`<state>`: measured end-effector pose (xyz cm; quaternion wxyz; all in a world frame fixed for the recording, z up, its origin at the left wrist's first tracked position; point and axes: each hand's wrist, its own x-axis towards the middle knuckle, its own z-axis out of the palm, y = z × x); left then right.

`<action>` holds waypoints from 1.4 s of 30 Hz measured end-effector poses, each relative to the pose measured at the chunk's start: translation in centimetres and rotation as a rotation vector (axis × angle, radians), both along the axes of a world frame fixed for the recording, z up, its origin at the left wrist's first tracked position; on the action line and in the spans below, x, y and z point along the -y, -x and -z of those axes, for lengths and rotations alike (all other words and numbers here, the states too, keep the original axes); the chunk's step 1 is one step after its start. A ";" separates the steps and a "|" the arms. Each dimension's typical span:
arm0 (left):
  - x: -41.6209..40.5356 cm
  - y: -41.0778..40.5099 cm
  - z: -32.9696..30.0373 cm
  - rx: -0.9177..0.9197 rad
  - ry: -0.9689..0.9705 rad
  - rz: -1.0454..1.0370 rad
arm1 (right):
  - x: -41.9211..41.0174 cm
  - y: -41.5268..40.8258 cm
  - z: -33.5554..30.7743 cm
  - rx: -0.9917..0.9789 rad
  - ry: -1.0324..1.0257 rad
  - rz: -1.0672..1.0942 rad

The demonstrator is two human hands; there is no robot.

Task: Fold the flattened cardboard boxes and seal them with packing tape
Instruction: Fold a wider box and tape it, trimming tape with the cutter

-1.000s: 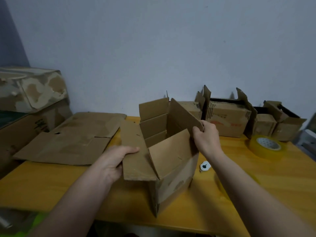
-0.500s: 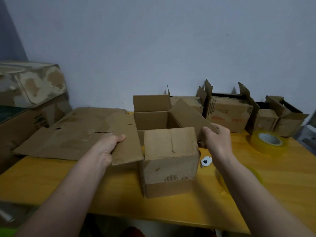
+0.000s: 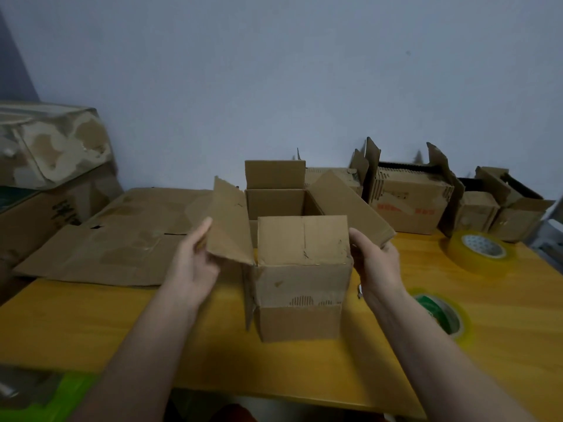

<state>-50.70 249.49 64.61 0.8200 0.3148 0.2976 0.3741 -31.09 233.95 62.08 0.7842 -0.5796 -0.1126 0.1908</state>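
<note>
Head view: box [image 3: 300, 278] upright mid-desk [image 3: 91, 324], your left hand [image 3: 195, 263] gripping left flap [image 3: 230, 223], right hand [image 3: 376, 263] holding right flap [image 3: 350, 205]; likely flap-closing step, next fold both inward, then tape [image 3: 478, 249].

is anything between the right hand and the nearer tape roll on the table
Nothing visible stands between them. The right hand holds the right flap of the open box, and the nearer tape roll lies flat on the table just beside that forearm, with only bare tabletop between.
</note>
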 end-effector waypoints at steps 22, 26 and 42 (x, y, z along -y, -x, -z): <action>-0.5 0.2 2.1 -0.563 -0.248 -0.184 | -4.1 6.2 3.2 -0.023 0.167 -0.266; -0.2 0.1 4.4 -0.650 -0.164 -0.124 | -3.9 5.8 4.3 -0.063 0.181 -0.141; 3.3 -1.5 7.0 -1.073 -1.402 -0.413 | 3.2 0.8 4.3 0.980 0.710 0.351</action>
